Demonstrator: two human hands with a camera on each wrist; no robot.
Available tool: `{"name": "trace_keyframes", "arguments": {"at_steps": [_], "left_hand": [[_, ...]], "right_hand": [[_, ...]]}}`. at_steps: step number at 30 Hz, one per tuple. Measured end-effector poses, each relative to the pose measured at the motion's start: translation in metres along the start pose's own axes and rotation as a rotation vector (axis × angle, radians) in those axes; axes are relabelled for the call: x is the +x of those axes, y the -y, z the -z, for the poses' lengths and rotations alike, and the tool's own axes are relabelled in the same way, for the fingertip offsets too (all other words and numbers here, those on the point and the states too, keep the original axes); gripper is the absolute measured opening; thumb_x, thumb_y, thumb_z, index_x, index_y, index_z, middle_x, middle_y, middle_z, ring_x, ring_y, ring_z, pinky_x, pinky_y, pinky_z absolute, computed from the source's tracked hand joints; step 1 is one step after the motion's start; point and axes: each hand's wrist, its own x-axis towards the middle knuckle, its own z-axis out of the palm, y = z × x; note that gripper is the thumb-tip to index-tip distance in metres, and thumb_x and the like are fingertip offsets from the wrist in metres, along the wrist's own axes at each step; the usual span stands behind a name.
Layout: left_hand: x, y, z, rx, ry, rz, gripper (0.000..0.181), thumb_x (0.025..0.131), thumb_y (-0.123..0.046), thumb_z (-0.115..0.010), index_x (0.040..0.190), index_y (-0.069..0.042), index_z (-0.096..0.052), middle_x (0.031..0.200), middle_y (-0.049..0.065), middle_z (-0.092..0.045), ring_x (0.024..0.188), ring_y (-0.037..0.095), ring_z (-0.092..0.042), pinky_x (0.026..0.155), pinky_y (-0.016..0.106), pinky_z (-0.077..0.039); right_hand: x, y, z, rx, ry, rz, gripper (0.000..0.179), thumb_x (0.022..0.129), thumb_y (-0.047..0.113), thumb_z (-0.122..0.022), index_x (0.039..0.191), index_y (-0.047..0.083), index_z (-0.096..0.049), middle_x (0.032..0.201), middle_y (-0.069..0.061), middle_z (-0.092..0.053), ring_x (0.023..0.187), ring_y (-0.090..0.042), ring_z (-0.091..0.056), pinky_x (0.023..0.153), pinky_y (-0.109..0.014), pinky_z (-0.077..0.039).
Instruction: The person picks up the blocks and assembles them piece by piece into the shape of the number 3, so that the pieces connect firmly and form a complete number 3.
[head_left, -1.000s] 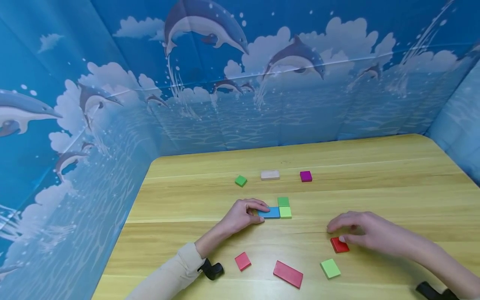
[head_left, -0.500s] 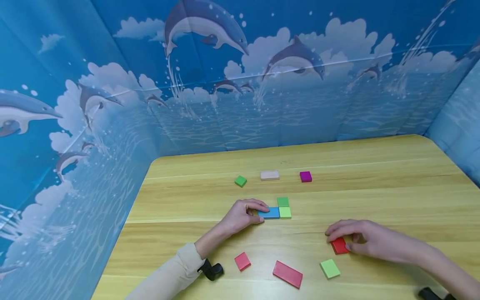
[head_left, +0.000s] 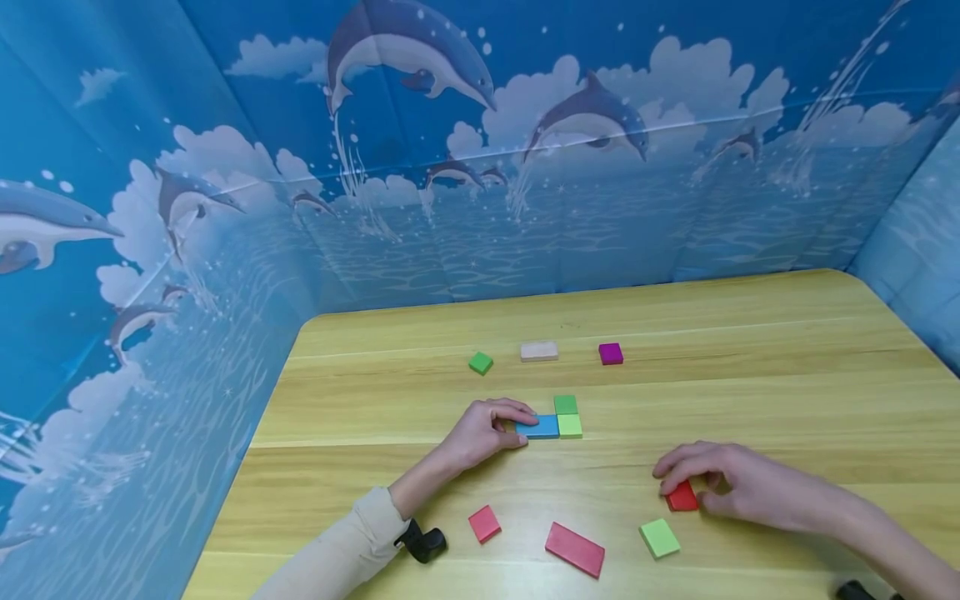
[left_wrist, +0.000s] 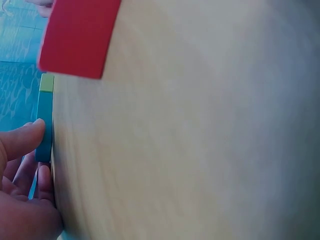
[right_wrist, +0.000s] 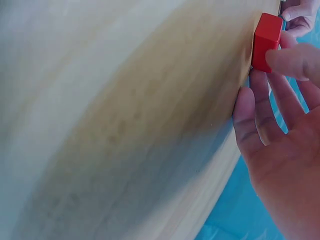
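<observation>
Left hand: the blue block [head_left: 543,427] is being held at its left end by the left hand [head_left: 483,429], with the thumb pressing on the near side and the fingers narrowed toward it.
Blue block's neighbours: its right end is being touched by the lime block [head_left: 570,426], which is being bordered on its far side by the green block [head_left: 566,404].
Right hand: the red block [head_left: 682,497] is being pinched between the thumb and fingers of the right hand [head_left: 738,483]; whether it is being raised cannot be told.
Red block's position: it is being held right of the blue group, well apart from it and nearer the wearer; just beyond the lime tile [head_left: 659,538].
Near row: the small pink tile [head_left: 484,524] and the long rose block [head_left: 575,549] are lying apart, both being set askew.
Far row: the green tile [head_left: 481,363], pale block [head_left: 539,351] and purple block [head_left: 611,353] are lying spaced from left to right.
Surroundings: the wooden table [head_left: 375,358] is being enclosed by a dolphin-printed backdrop [head_left: 600,217].
</observation>
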Motion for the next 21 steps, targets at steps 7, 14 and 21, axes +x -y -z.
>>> {"name": "trace_keyframes", "arguments": {"at_steps": [7, 14, 21], "left_hand": [[0.0004, 0.0003, 0.0010, -0.001, 0.001, 0.001, 0.023, 0.084, 0.007, -0.071, 0.106, 0.003, -0.075, 0.118, 0.013, -0.066, 0.088, 0.029, -0.058, 0.064, 0.019, -0.039], [0.0001, 0.0003, 0.0012, 0.004, 0.001, -0.006, 0.023, 0.084, 0.007, -0.071, 0.106, 0.003, -0.074, 0.118, 0.013, -0.067, 0.087, 0.029, -0.058, 0.064, 0.018, -0.039], [0.0001, 0.0012, 0.0001, 0.001, -0.005, -0.012, 0.023, 0.084, 0.008, -0.071, 0.106, 0.004, -0.074, 0.118, 0.013, -0.067, 0.097, 0.035, -0.059, 0.065, 0.018, -0.039]], "right_hand": [[0.0027, 0.0008, -0.0032, 0.002, -0.011, -0.034, 0.042, 0.083, 0.000, -0.073, 0.113, 0.030, -0.069, 0.124, 0.005, -0.061, 0.109, -0.004, -0.052, 0.070, -0.024, -0.047], [0.0067, 0.0044, -0.0051, -0.033, -0.022, -0.065, 0.042, 0.082, 0.004, -0.076, 0.113, 0.031, -0.068, 0.120, 0.008, -0.063, 0.102, -0.006, -0.054, 0.070, -0.024, -0.046], [0.0095, 0.0052, -0.0052, -0.051, -0.032, -0.050, 0.040, 0.082, 0.007, -0.077, 0.112, 0.031, -0.067, 0.108, 0.012, -0.062, 0.088, -0.009, -0.054, 0.068, -0.024, -0.047]]}}
